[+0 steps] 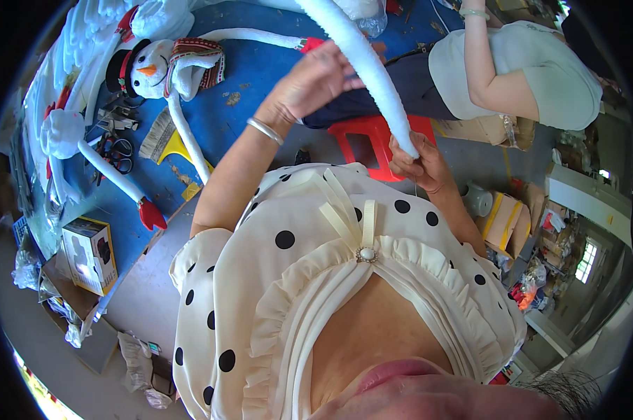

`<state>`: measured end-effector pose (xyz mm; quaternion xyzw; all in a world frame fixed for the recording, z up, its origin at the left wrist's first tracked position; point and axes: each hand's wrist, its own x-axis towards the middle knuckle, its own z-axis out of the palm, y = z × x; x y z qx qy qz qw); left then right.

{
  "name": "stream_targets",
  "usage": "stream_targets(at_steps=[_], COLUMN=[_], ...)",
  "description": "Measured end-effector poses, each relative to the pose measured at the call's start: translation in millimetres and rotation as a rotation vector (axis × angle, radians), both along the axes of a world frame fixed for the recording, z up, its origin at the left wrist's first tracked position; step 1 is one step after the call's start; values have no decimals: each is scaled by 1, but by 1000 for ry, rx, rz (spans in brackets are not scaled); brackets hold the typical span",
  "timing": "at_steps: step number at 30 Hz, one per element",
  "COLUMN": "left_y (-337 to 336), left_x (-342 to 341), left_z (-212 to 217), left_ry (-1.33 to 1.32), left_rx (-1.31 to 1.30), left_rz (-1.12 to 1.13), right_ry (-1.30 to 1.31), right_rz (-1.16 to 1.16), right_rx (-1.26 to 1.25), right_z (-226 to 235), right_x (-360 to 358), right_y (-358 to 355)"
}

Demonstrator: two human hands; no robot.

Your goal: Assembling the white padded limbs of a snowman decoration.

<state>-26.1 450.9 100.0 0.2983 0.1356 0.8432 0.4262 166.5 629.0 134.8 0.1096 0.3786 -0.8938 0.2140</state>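
Note:
A long white plush tube [362, 59] runs from the top edge down toward my chest. The fingers of my right hand [425, 162] are closed round its lower end, and a fine thread hangs below them. My left hand [320, 78], with a bangle at the wrist, is beside the tube with its fingers stretched out, partly hidden behind it. Left of that hand lies a plush snowman [154, 68] with a black hat and striped scarf. One of its white arms ends in a red mitten [311, 45] close to my left fingers.
On the blue table [243, 70] lie a yellow-handled brush [166, 140], scissors [120, 150] and another plush figure with a red mitten [150, 213]. A co-worker [512, 70] sits at the upper right. A red stool [365, 143] and cardboard boxes [505, 222] stand nearby.

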Motion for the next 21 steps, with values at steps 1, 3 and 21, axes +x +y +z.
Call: stream_targets(at_steps=[1,3,21], left_y=[5,14,0], left_x=[7,21,-64], left_z=[-4,-4,19], left_ry=[-5,-16,-342], left_rx=[-55,-167,-98], left_rz=[-1,-3,273], right_ry=[-2,-7,-90], right_rz=[4,13,96], right_rx=[-22,-69,-290], right_z=[0,-2,-11], right_x=[-2,-4,19], right_y=[0,0,-1])
